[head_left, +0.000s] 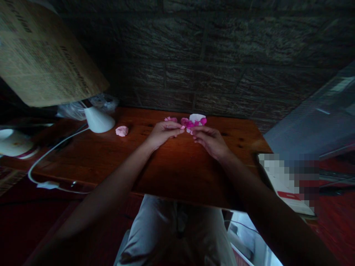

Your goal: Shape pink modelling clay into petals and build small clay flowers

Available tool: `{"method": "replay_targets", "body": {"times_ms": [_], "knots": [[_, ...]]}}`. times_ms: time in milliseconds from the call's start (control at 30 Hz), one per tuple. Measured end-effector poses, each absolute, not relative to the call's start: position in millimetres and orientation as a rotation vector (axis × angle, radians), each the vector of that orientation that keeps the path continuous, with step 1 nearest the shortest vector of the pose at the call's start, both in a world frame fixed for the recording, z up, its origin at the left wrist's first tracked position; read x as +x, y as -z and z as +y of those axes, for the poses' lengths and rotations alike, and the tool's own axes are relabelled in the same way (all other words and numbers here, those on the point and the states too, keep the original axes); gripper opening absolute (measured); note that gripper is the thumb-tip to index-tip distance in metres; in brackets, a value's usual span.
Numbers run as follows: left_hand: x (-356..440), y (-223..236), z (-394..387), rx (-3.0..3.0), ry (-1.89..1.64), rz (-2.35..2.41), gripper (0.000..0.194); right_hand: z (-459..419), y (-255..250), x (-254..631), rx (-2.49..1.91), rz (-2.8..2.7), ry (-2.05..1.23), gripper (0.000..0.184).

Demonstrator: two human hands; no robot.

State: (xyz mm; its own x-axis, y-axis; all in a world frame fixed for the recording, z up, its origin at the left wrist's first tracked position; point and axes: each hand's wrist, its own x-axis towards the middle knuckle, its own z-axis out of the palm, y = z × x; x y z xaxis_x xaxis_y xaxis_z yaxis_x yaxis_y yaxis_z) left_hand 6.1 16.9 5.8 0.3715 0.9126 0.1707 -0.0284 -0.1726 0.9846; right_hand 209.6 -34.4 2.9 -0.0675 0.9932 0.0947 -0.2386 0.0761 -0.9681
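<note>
My left hand (163, 133) is closed in a pinch above the wooden table, with a small pale pink piece (182, 127) at its fingertips. Facing it, my right hand (209, 139) pinches too, and a bit of pink shows at its fingertips; the rest is hidden by the fingers. Just behind the hands lie bright magenta pieces (189, 123) on a white sheet (197, 117), including a round magenta one (203, 121). A ruffled pink piece (171, 119) sits behind my left hand. Farther left rests a pale pink lump (122, 130), touched by neither hand. The material is too small to tell.
A lamp with a white base (99, 120) and a printed shade (50, 55) stands at the left, its white cord (41, 159) hanging over the front edge. Beside it are a clear plastic bag (72, 111) and a white container (15, 142). A stone-block wall (177, 55) rises behind the table (177, 170).
</note>
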Motion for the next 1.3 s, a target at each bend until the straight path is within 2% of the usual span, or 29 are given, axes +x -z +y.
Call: {"method": "replay_targets", "body": {"times_ms": [767,1300], "knots": [[6.4,-3.8,17.7,1.511,-1.053,0.795,0.026,-35.1,-1.8,209.1,-0.916,-1.087,-1.365,0.036],[7.1,-0.3,19.0,1.529,-1.044,0.79,0.024,-35.7,-4.9,207.5,-1.012,-1.217,-1.199,0.036]]}}
